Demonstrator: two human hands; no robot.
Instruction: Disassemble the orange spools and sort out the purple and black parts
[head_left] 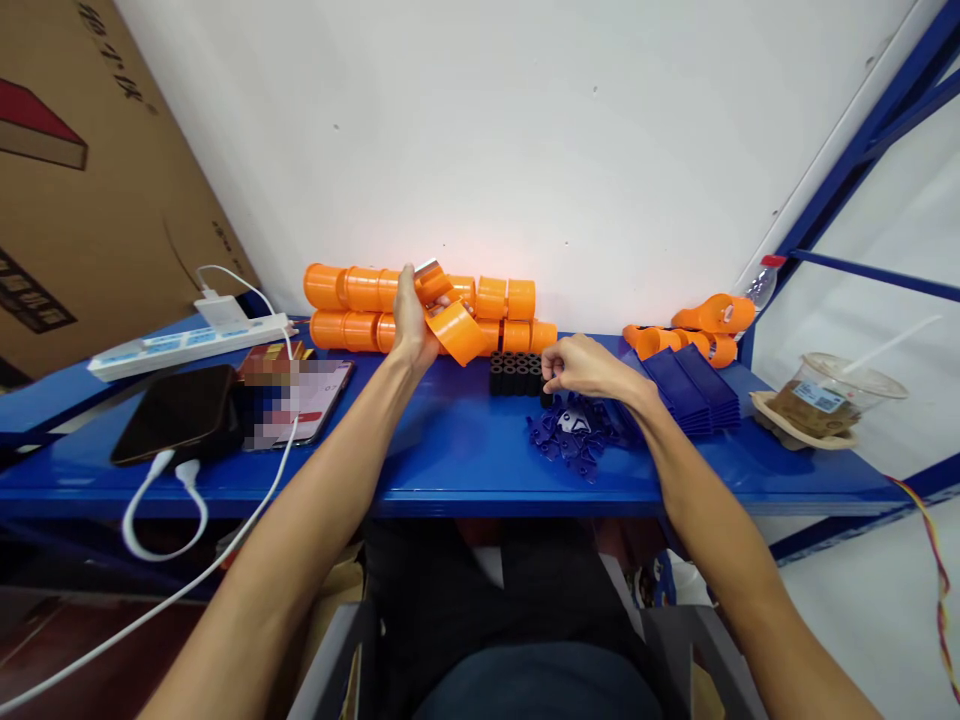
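My left hand is closed round an orange plastic part with a curved, cup-like body, held in front of rows of orange cylinders. My right hand is bent down with its fingers pinched on a small black cylinder, at the right end of a block of black cylinders with round holes. Just below that hand lies a loose pile of small dark blue plastic pieces. Orange cylindrical parts lie in two stacked rows along the wall.
Dark blue flat pieces are stacked on the right of the blue table. Behind them lie more orange parts and a bottle. A drink cup stands at the right edge. Left are a power strip, phone, black device and white cable.
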